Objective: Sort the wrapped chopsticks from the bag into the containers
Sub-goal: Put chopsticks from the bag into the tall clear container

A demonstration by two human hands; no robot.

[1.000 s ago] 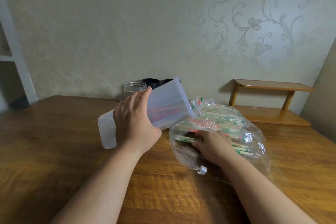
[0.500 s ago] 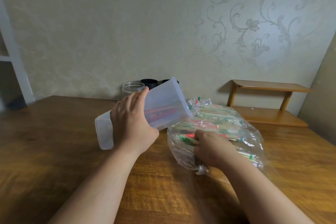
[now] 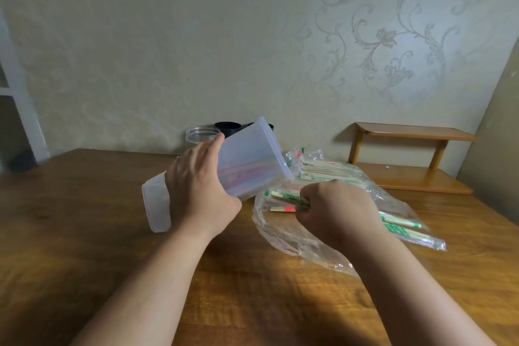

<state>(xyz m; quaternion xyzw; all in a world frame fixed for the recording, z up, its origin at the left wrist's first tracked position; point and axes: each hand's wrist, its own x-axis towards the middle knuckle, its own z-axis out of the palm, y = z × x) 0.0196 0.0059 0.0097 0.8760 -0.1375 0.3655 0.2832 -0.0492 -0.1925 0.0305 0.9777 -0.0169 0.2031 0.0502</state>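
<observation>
Left hand (image 3: 196, 191): fingers wrapped over the side of a translucent plastic container (image 3: 247, 160), tilted, base end down at the surface (image 3: 84, 219), open mouth raised over the clear bag (image 3: 280, 241). Red-wrapped sticks visible inside the container. Right hand (image 3: 337, 211): in the bag mouth, fingers curled around wrapped chopsticks (image 3: 283, 209), red and green bands showing. More pairs lie in the bag. Clear jar (image 3: 200, 137) and black cups (image 3: 227, 128) stand behind by the wall
</observation>
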